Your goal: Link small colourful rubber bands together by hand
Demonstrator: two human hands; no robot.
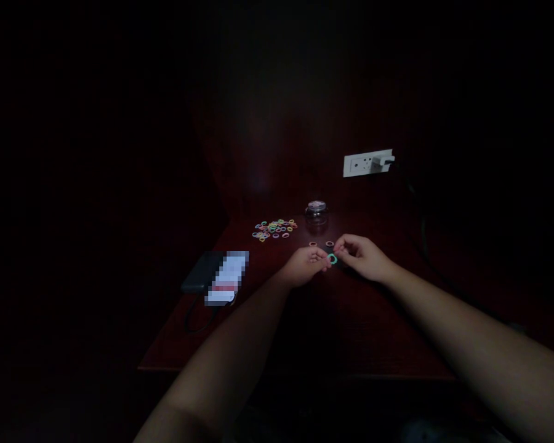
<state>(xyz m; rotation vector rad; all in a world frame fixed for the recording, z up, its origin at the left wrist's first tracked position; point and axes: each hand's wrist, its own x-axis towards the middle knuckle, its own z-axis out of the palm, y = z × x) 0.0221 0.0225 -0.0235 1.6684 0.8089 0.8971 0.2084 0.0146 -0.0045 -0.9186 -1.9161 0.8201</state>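
A small green elastic hair tie is pinched at its left edge by the fingertips of my left hand. Close by on the right, my right hand has its thumb and forefinger together at the ring's upper right. Whether those fingers grip the ring or something else is too small to tell. Just beyond my hands, two pinkish hair ties lie apart on the dark red table. Farther left is a loose pile of multicoloured hair ties.
A clear lidded jar stands at the back. On the left lie a phone with a lit, blurred screen and a dark flat object, with a cable loop. A wall socket holds a plug, its dark cord running down the right side.
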